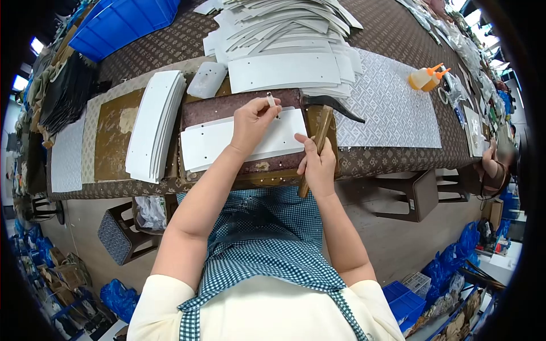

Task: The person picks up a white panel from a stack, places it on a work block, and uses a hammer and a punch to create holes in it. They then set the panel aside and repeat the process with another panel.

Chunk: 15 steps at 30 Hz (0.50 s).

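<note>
One white sheet (222,145), dotted with small holes, lies flat across the brown board (227,105), with bare board showing beyond its far edge. A stack of sheets (154,125) sits left of the board and a loose pile (284,40) behind it. The left hand (253,122) pinches a small punch (271,100) upright at the sheet's far edge. The right hand (318,165), at the board's right end, is wrapped round a hammer (323,128).

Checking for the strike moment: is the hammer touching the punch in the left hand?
Apart. The head view shows the hammer to the right of the punch, with brown board visible between them. The left hand holds the punch.
</note>
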Motion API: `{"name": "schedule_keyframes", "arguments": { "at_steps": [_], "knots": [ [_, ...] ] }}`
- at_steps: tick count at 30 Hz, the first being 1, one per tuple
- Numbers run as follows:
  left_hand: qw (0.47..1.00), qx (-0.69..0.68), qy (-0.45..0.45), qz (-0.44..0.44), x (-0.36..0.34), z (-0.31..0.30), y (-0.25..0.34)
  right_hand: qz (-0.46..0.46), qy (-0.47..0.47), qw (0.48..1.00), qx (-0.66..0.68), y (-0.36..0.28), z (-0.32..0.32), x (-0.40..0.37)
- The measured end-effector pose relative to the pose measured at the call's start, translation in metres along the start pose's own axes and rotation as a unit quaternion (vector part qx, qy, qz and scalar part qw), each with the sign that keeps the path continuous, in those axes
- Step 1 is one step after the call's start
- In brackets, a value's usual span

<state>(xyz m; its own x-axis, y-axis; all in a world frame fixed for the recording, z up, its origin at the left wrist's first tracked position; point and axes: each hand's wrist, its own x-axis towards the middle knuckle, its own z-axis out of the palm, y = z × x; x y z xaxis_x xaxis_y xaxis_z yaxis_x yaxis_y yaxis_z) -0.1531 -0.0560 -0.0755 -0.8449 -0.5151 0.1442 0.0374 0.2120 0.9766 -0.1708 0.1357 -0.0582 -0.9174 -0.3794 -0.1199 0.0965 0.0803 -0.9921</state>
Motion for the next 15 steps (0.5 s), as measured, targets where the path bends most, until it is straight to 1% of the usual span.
{"name": "schedule_keyframes", "arguments": {
  "at_steps": [4, 7, 9, 10, 12, 13, 15],
  "knots": [
    [1.000, 0.009, -0.013, 0.017, 0.001, 0.005, -0.002, 0.009, -0.001, 1.000, 0.015, 0.002, -0.001, 0.002],
    [0.998, 0.048, -0.021, 0.019, 0.001, 0.003, -0.001, 0.018, 0.001, 0.999, 0.028, 0.005, -0.001, 0.002],
    [0.997, 0.050, -0.020, 0.052, 0.001, 0.004, -0.004, 0.018, 0.006, 0.999, 0.029, 0.003, -0.001, 0.002],
    [0.996, 0.051, -0.018, 0.069, 0.001, 0.005, -0.005, 0.018, -0.003, 1.000, 0.015, 0.001, -0.002, 0.002],
    [0.988, 0.112, -0.039, 0.093, 0.002, 0.003, -0.005, 0.015, -0.025, 0.999, -0.015, -0.009, -0.007, 0.002],
    [0.983, 0.144, -0.048, 0.107, 0.004, 0.002, -0.004, 0.022, -0.052, 0.998, -0.030, -0.019, -0.014, 0.005],
    [0.979, 0.152, -0.039, 0.129, 0.004, 0.002, -0.003, -0.022, -0.099, 0.988, -0.120, -0.069, -0.026, 0.013]
  ]
}}
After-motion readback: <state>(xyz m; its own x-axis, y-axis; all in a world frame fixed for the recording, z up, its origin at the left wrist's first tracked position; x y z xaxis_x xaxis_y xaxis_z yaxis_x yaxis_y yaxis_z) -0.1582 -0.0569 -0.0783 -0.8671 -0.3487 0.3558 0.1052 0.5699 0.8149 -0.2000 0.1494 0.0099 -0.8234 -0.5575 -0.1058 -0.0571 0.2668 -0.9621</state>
